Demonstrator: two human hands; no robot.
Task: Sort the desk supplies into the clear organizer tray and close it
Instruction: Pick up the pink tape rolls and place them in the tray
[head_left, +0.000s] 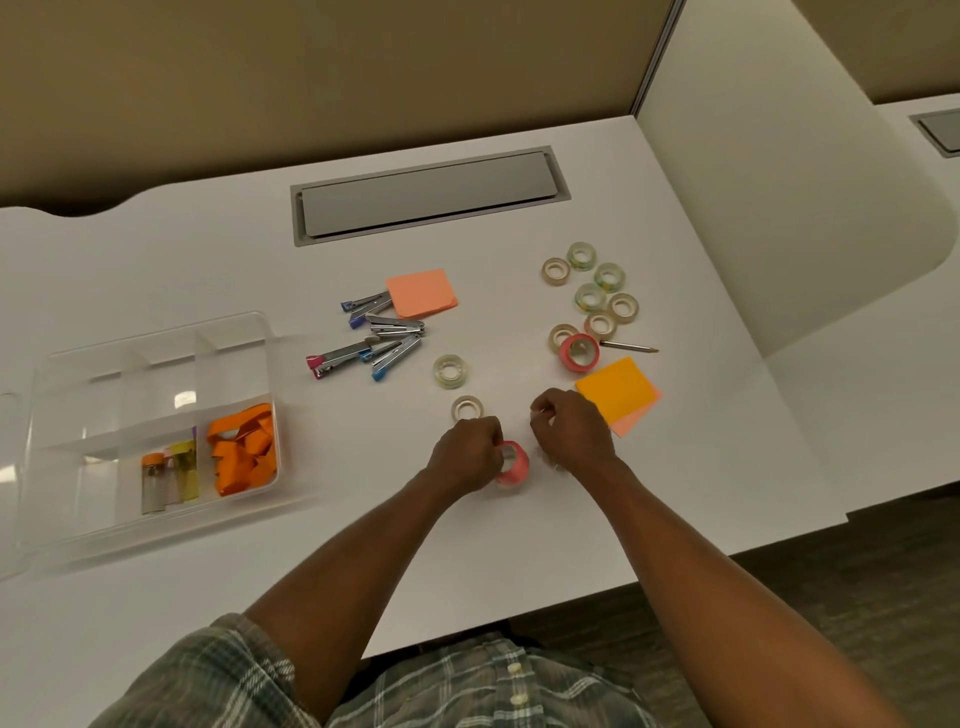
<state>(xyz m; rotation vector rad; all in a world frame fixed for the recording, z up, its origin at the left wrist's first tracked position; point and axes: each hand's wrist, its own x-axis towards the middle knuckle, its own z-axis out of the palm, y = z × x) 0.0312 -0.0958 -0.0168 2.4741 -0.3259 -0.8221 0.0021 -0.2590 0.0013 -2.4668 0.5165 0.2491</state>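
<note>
Pink tape roll (511, 464) is light and stiff; my left hand (467, 457) holds its rim near the front edge of the surface (701, 467). My right hand (571, 431) is curled just beside it, and I cannot tell if it pinches the tape's sticky end.

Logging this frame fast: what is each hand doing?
Left hand: closed on the pink tape roll.
Right hand: fingers curled; whether it holds anything cannot be told.

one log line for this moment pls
left hand: holding pink tape roll | right hand: closed beside it | organizer tray: open, partly filled
</note>
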